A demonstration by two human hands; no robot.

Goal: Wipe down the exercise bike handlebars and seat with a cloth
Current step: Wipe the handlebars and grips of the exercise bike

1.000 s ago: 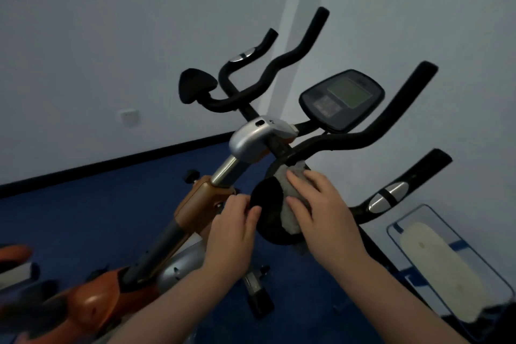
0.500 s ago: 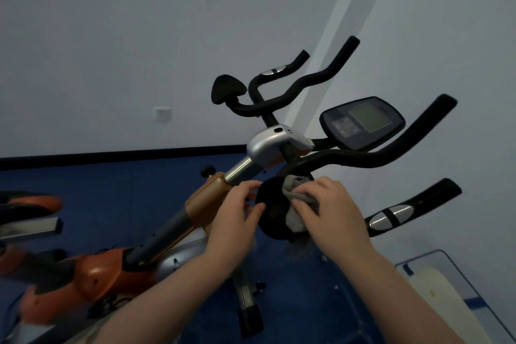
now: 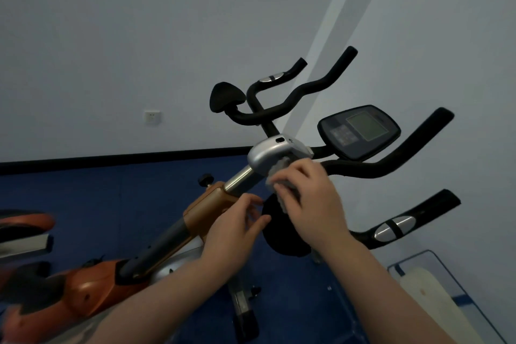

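Note:
An orange and silver exercise bike (image 3: 83, 290) fills the view, with black handlebars (image 3: 391, 162) spreading to the right and back. A grey cloth (image 3: 282, 170) is bunched under my right hand (image 3: 310, 201), which presses it against the silver handlebar clamp (image 3: 265, 155) just above a round black elbow pad (image 3: 279, 234). My left hand (image 3: 234, 229) hovers at the pad's left edge with its fingers apart and nothing in it. The display console (image 3: 360, 130) sits behind my right hand. No seat is in view.
A second black pad (image 3: 226, 96) and the far handlebar (image 3: 307, 89) stand at the back. Blue floor (image 3: 97, 195) meets a grey wall with a socket (image 3: 152, 117). A clear-framed board (image 3: 435, 293) lies at the lower right. Another orange machine part (image 3: 22, 226) is at the left edge.
My right hand has carried the cloth up from the face of the round black pad to the silver clamp. My left hand's thumb has come off the pad's edge. My view has shifted, so the bike sits further right.

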